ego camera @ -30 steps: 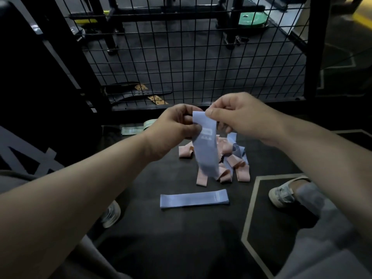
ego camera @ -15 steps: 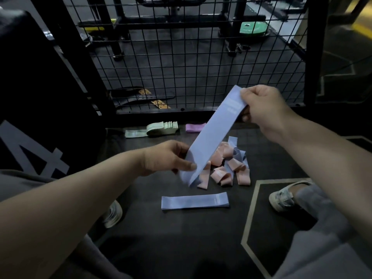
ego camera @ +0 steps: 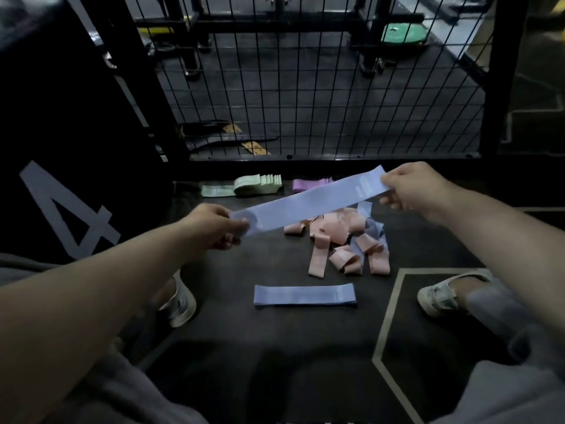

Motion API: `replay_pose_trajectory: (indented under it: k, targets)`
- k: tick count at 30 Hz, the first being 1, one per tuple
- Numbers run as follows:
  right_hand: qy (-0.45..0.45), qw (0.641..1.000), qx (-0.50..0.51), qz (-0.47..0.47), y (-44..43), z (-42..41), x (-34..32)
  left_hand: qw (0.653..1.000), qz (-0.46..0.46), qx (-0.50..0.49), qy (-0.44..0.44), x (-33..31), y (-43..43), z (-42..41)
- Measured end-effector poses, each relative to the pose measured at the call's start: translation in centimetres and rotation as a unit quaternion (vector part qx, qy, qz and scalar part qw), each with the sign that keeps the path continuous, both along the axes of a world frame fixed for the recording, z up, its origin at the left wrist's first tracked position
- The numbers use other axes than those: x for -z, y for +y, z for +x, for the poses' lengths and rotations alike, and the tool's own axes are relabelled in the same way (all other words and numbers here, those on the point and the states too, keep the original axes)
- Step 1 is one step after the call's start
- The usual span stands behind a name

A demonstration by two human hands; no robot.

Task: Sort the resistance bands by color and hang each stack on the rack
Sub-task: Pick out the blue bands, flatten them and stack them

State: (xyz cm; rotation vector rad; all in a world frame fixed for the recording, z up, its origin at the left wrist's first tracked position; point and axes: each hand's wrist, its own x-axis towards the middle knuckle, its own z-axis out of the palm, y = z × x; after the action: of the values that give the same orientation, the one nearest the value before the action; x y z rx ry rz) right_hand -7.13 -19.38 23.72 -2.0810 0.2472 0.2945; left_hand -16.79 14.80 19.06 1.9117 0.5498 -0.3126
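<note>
Fencing off the far side of the dark rubber floor [ego camera: 232, 347] is a black wire-mesh panel [ego camera: 305, 87], with a green weight plate [ego camera: 403, 33] lying beyond it. A black padded box marked with a grey numeral 4 [ego camera: 61, 148] stands on the left. A grey painted line [ego camera: 388, 316] angles across the floor near the right white shoe [ego camera: 443, 298]; the left white shoe [ego camera: 180, 304] shows under the left forearm.

At the foot of the mesh lies a pale green stack of folded bands [ego camera: 260, 183], its layers too fine to count, with one flat green band [ego camera: 218, 191] touching it on the left. Just to its right is a purple band [ego camera: 308, 185], its near edge partly hidden. Nearer lies a tangled pile of pink and blue loops [ego camera: 339, 240], mostly pink, too jumbled to count. One flat blue band [ego camera: 304, 295] lies alone in front of the pile.

One more long light-blue fabric band [ego camera: 308, 201] is held in the air above the pile, pulled straight and slanting up from left to right. Both hands grip it. The left hand [ego camera: 211, 226] pinches the lower end, thumb on top and fingers curled under. The right hand [ego camera: 412, 186] pinches the upper end near its pale printed label, fingers curled. Both forearms reach forward.
</note>
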Motion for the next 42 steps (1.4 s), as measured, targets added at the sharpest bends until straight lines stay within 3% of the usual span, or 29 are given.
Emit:
replay_pose_trajectory:
  k: [3, 7, 10, 16, 23, 30, 42]
  targets:
    - [0.057, 0.998, -0.004, -0.034, 0.6, 1.0, 3.1, 1.000, -0.006, -0.029, 0.009, 0.9, 0.8, 1.5]
    - [0.135, 0.987, 0.001, -0.089, 1.1, 1.6, 9.8, 0.998, 0.057, -0.017, 0.033, 3.2, 0.6, 3.4]
    - [0.197, 0.975, 0.017, -0.106, 0.0, 0.7, 15.6, 0.993, 0.059, -0.044, 0.089, 7.2, -1.1, 4.4]
    - [0.202, 0.967, 0.049, -0.145, -0.7, -1.5, 23.9, 0.968, 0.017, -0.117, 0.219, 16.7, -2.4, 2.5]
    - [0.186, 0.968, 0.044, -0.162, -0.6, -4.5, 27.4, 0.955, 0.054, -0.157, 0.247, 22.9, -3.7, 0.4]
    - [0.246, 0.951, 0.071, -0.174, -0.3, -4.3, 29.5, 0.950, 0.067, -0.178, 0.247, 26.2, -4.6, 0.0]
    - [0.243, 0.947, 0.051, -0.206, 0.0, -4.7, 30.7, 0.949, 0.119, -0.173, 0.234, 26.5, -5.0, -0.4]
